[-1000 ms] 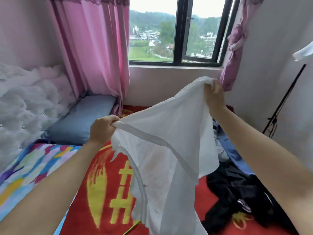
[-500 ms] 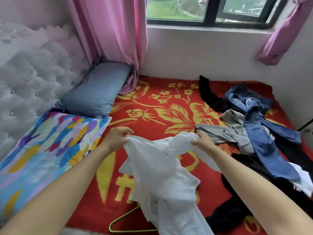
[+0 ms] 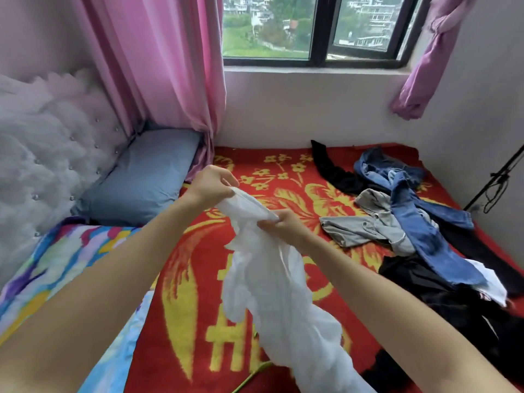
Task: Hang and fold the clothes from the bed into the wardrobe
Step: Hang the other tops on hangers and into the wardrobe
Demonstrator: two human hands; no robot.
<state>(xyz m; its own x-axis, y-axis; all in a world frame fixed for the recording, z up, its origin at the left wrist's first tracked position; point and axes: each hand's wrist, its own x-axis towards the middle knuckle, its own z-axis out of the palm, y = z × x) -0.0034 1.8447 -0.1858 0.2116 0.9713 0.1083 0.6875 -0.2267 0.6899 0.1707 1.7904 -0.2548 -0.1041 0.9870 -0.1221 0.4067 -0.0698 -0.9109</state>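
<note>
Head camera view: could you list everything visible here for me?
blanket: one, red and yellow, spread flat
white garment: one, white, held above the blanket
jeans: at least one, blue, right side
grey garment: one, grey, beside the jeans
black clothes: several, black, right side
hanger: one, green, near edge
pillow: one, blue-grey, by headboard
curtains: two, pink, flanking window
hands: left hand and right hand, bare, both gripping the white garment

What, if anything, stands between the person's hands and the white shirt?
Nothing visible. The left hand and the right hand both grip the white shirt at its upper end. The wardrobe is out of view.
</note>
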